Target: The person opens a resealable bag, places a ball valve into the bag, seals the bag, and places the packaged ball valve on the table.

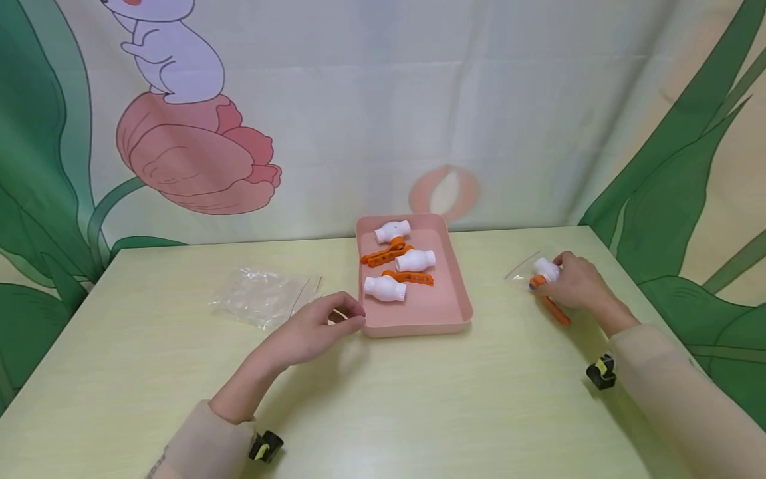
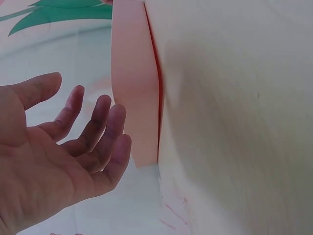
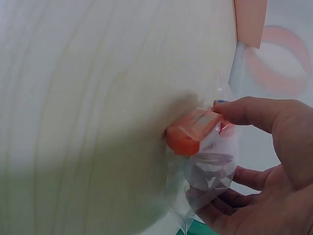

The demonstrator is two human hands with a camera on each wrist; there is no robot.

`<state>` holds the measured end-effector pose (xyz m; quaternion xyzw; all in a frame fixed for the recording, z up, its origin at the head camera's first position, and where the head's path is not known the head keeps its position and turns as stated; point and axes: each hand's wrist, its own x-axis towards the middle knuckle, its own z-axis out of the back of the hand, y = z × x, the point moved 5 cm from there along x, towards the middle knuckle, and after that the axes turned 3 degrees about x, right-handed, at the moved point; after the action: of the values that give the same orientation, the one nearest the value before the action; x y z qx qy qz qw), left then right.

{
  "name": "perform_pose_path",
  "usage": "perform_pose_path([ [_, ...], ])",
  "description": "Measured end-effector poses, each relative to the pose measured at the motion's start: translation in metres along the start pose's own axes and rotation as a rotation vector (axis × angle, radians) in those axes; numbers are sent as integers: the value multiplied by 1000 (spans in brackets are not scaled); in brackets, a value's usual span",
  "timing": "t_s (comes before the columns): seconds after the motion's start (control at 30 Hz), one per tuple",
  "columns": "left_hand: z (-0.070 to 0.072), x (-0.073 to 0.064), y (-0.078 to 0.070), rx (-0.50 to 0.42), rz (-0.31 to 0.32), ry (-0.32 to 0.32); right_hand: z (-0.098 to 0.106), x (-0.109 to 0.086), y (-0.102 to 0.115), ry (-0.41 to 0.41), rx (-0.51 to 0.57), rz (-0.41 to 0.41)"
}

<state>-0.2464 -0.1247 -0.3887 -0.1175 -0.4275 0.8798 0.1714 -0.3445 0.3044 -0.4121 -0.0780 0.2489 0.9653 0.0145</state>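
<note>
My right hand [image 1: 577, 283] grips a white ball valve [image 1: 546, 269] with an orange handle [image 3: 185, 138], at the right of the table. A clear plastic bag [image 3: 210, 171] is around this valve, and the thumb presses near the base of the handle. My left hand [image 1: 317, 327] is by the front left corner of the pink tray [image 1: 439, 313], its fingers loosely bent and nothing between them. Whether a fingertip touches the tray wall I cannot tell. Inside the tray lie three white ball valves [image 1: 385, 289] with orange handles [image 1: 413, 277].
Crumpled clear plastic bags [image 1: 257, 296] lie on the table left of the tray, beyond my left forearm. The pale table [image 1: 419, 412] runs back to a printed curtain [image 1: 335, 133] close behind the tray.
</note>
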Motion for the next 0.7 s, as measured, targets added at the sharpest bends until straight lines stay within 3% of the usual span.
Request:
perform_pose_path([
  [0.43, 31, 3, 20, 51, 77, -81, 6, 0, -2, -27, -10, 33],
  [0.7, 45, 3, 36, 168, 99, -180, 5, 6, -5, -46, -31, 49],
])
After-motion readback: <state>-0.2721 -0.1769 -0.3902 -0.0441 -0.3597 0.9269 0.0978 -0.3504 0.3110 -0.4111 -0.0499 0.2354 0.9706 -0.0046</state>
